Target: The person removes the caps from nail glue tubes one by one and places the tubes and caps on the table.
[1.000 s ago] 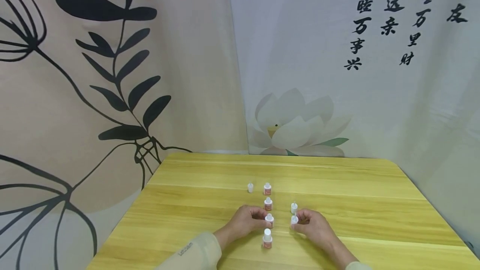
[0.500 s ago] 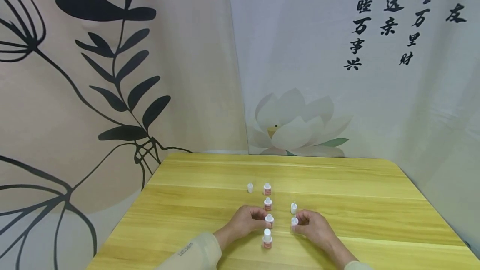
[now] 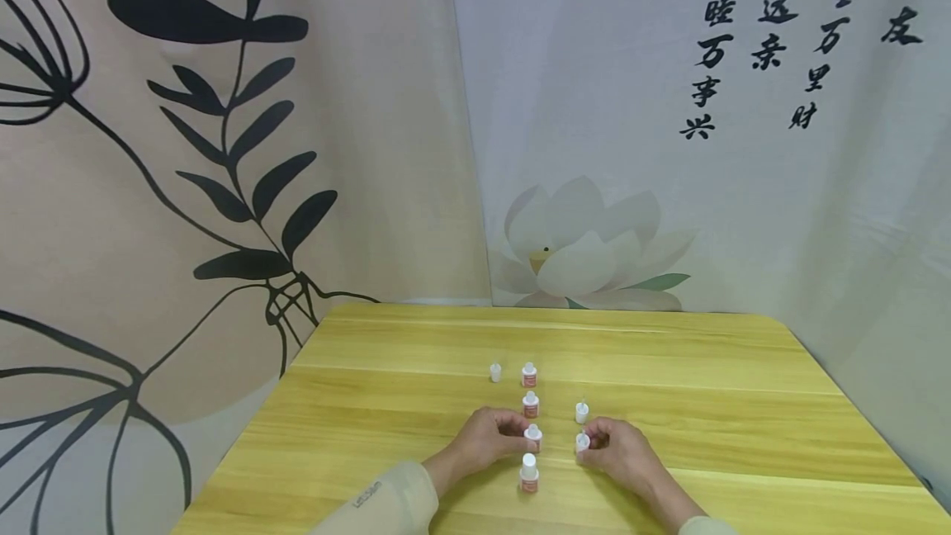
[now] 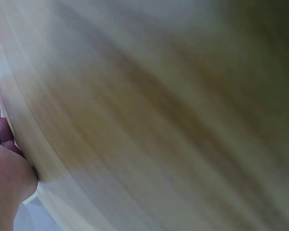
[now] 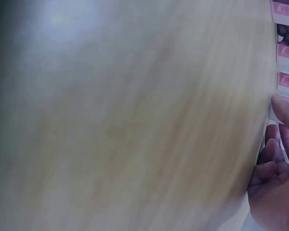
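Note:
My left hand (image 3: pixel 490 436) holds a small white bottle with a red label (image 3: pixel 532 434) between thumb and fingers, upright on the table. Across a short gap, my right hand (image 3: pixel 624 448) pinches a small white cap (image 3: pixel 583 442) with a thin stem pointing up. Just behind it stands a similar white cap (image 3: pixel 582 413), stem up. The nearest bottle (image 3: pixel 529 474) has a wider, taller white top than the held one. In the wrist views, both the left hand (image 4: pixel 9 163) and the right hand (image 5: pixel 279 178) are cut off by the frame edge.
Beyond the held bottle, a second labelled bottle (image 3: pixel 531 405) and a third bottle (image 3: pixel 529 376) continue the column. A white cap (image 3: pixel 495 372) stands left of the farthest one. The wooden table (image 3: pixel 669 353) ends at a printed curtain (image 3: pixel 401 147).
The cap in my right hand has shifted very slightly towards me. My left hand and the bottle it holds have stayed in place.

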`<state>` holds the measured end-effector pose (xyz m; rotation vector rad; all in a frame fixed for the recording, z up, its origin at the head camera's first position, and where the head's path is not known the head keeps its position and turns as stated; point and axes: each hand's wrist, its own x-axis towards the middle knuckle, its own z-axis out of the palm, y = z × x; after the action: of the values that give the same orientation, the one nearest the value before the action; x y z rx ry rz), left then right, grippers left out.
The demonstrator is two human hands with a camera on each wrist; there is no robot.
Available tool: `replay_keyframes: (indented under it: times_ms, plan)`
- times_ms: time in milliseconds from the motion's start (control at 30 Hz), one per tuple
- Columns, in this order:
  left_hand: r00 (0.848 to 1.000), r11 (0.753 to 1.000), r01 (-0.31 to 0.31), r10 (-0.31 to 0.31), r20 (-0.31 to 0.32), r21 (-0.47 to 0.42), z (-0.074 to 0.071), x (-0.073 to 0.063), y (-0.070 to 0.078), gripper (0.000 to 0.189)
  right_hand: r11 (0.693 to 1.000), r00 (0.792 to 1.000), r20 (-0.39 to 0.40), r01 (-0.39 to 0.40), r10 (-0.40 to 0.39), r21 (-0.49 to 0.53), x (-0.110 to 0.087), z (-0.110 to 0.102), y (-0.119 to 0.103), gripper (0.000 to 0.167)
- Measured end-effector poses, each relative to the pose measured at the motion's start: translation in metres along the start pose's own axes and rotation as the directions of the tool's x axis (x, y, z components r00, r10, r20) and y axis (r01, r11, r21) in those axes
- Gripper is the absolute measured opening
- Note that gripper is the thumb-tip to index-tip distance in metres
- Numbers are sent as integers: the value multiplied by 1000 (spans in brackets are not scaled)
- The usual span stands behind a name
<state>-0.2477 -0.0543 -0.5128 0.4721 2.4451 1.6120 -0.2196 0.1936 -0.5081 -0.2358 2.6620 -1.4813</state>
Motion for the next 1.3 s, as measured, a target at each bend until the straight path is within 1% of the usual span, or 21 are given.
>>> replay_keyframes:
  times_ms: [133,267,533,733,1067,1300]
  plan:
    - [1000,1000,2,-2,-1,-4,1,3,-6,14,1000,1000,-3,1,-1,0,0,0,0,24]
    - [1000,1000,12,-12,9,-12,0,4,-9,15,1000,1000,8,2,-2,27,-2,-1,0,28]
    - [1000,1000,12,-12,24,14,-2,3,-8,14,997,999,45,13,-16,74,-4,-5,1,36]
    - [999,1000,7,-7,35,-1,-2,2,-8,14,996,998,55,9,-14,84,-5,-5,2,38]
    - [999,1000,9,-8,48,-3,-2,3,-9,15,997,999,42,3,-6,74,-5,-5,2,37]
    - [999,1000,1,-1,51,-2,-3,3,-10,16,998,999,43,2,-5,68,-6,-5,3,39]
